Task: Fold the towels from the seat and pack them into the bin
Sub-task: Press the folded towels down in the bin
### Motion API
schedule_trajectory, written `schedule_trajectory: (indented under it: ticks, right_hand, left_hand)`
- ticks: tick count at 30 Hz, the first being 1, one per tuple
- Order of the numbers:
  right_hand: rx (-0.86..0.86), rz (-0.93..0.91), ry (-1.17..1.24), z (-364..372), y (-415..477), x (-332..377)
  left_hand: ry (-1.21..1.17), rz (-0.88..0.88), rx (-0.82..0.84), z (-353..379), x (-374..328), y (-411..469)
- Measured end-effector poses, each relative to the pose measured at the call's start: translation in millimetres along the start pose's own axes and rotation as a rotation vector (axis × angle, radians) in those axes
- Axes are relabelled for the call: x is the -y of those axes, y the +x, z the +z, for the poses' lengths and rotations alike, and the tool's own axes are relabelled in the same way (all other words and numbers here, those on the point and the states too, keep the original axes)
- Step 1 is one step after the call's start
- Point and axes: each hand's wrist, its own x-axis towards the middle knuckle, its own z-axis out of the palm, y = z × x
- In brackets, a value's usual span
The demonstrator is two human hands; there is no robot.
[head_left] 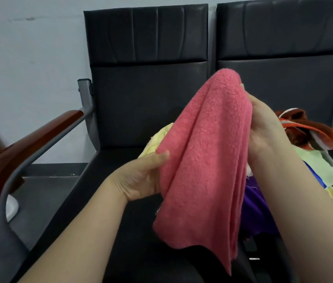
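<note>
A pink towel (pixel 202 160) hangs in loose folds above the black seat (pixel 120 160). My right hand (pixel 263 127) grips its upper right edge, fingers hidden behind the cloth. My left hand (pixel 143 178) holds the towel's lower left edge, thumb on the front. Behind the pink towel lies a heap of other cloths: a pale yellow one (pixel 157 139), a purple one (pixel 257 209), a light green one (pixel 321 168) and a red-orange one (pixel 308 127). No bin is in view.
The seat is one of a row of black padded chairs with backrests (pixel 147 37). A brown wooden armrest (pixel 28 148) on a grey metal frame (pixel 4 217) stands at the left. A pale wall (pixel 28 58) lies behind.
</note>
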Motion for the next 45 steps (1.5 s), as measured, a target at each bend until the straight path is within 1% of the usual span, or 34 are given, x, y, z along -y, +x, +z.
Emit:
schedule_trajectory:
  ticks: [3, 5, 7, 9, 11, 13, 15, 17, 19, 21, 23, 27, 29, 32, 35, 38, 40, 41, 43, 45]
  right_hand:
    - [-0.169, -0.050, 0.051, -12.2, 9.5, 6.3]
    - [-0.260, -0.050, 0.024, -29.4, 21.7, 7.8]
    - [-0.308, 0.002, -0.060, -45.7, 32.2, 5.8]
    - [-0.326, 0.058, -0.129, -56.4, 38.7, 2.2]
    - [-0.302, 0.104, -0.155, -63.2, 43.5, -8.1]
    - [-0.275, 0.143, -0.285, -70.9, 51.6, -18.2]
    - [-0.235, 0.196, -0.321, -73.3, 54.9, -24.3]
    - [-0.122, 0.305, -0.412, -70.4, 51.1, -24.3]
    - [-0.035, 0.390, -0.596, -64.2, 44.4, -20.3]
    - [0.008, 0.385, -0.725, -57.9, 38.1, -17.3]
    - [0.005, 0.329, -0.762, -55.8, 36.7, -16.2]
    - [-0.100, 0.074, -0.856, -55.2, 37.9, -14.3]
    - [-0.101, 0.003, -0.846, -53.3, 36.8, -12.6]
    - [-0.062, 0.008, -0.857, -52.2, 34.0, -11.3]
    - [-0.049, 0.036, -0.896, -54.9, 36.4, -13.5]
    - [-0.065, -0.003, -0.954, -54.5, 36.2, -15.4]
    - [-0.066, -0.040, -0.981, -52.2, 34.8, -14.1]
    - [-0.058, -0.057, -1.001, -51.3, 34.1, -13.1]
    - [-0.053, -0.109, -1.103, -52.0, 34.3, -11.9]
    - [-0.071, -0.176, -1.263, -53.3, 34.3, -11.4]
  left_hand:
    - [0.071, -0.034, -0.076, 2.5, 5.9, 3.6]
    - [0.065, -0.031, -0.141, 8.3, 6.2, 9.0]
    - [-0.015, 0.025, -0.219, 13.0, 5.3, 15.6]
    - [-0.067, 0.110, -0.242, 19.0, 2.6, 18.7]
    - [-0.124, 0.157, -0.276, 24.3, -0.4, 18.9]
    - [-0.157, 0.183, -0.304, 25.6, -3.2, 18.0]
    - [-0.163, 0.215, -0.334, 23.6, -6.0, 17.5]
    - [-0.186, 0.236, -0.378, 20.7, -10.2, 15.7]
    - [-0.192, 0.241, -0.429, 16.5, -14.2, 13.1]
    - [-0.185, 0.234, -0.475, 12.3, -17.8, 10.7]
    - [-0.153, 0.197, -0.522, 7.8, -20.1, 9.5]
    - [0.042, 0.152, -0.662, -5.4, -22.3, 7.7]
    - [0.167, 0.114, -0.735, -12.6, -24.3, 4.7]
    - [0.323, 0.037, -0.782, -22.3, -23.4, 1.4]
    - [0.337, 0.021, -0.922, -27.7, -23.1, 1.4]
    - [0.282, 0.108, -0.963, -30.4, -25.2, -0.4]
    - [0.311, 0.202, -0.935, -31.7, -27.4, -3.1]
    - [0.380, 0.234, -0.887, -30.5, -28.4, -4.5]
    - [0.625, 0.247, -0.831, -26.6, -29.2, -6.2]
    - [0.909, 0.247, -0.874, -23.6, -29.3, -6.4]
